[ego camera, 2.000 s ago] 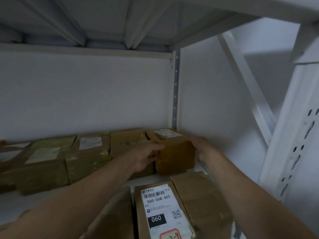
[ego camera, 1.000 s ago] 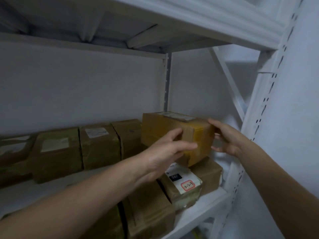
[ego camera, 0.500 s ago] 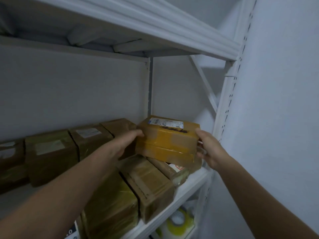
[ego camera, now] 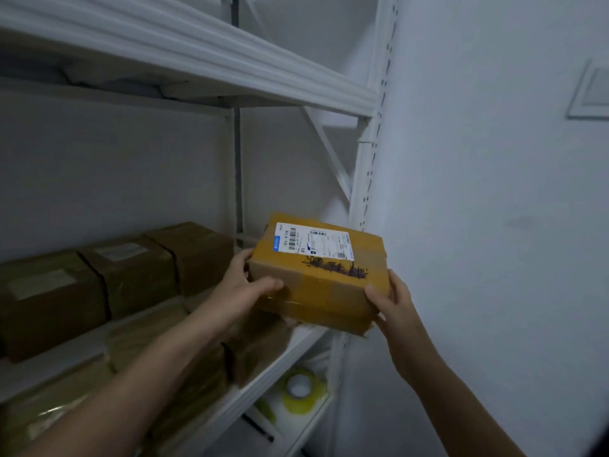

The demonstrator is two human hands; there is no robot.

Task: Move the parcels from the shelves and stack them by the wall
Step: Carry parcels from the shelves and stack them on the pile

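- One yellow-taped parcel (ego camera: 316, 282) is held in the head view above the front edge of the shelf (ego camera: 263, 367).
- At its 9 o'clock end the left hand (ego camera: 240, 288) grips with curled fingers; the right hand (ego camera: 392, 301) clasps the 4 o'clock corner.
- On top, a white label (ego camera: 313, 241) carries barcodes, print unreadable; a black scribble (ego camera: 336, 267) lies at its 6 o'clock.

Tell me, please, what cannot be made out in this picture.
All in the head view:
- Label on the parcel: print too small and blurred to read.
- Fingers of the left hand and right hand: partly hidden behind the parcel.
- Front parcels: dark, blurred, crossed by the left arm.
- Tape roll: partly cut off by the shelf above.
- Stack by the wall: outside the frame.
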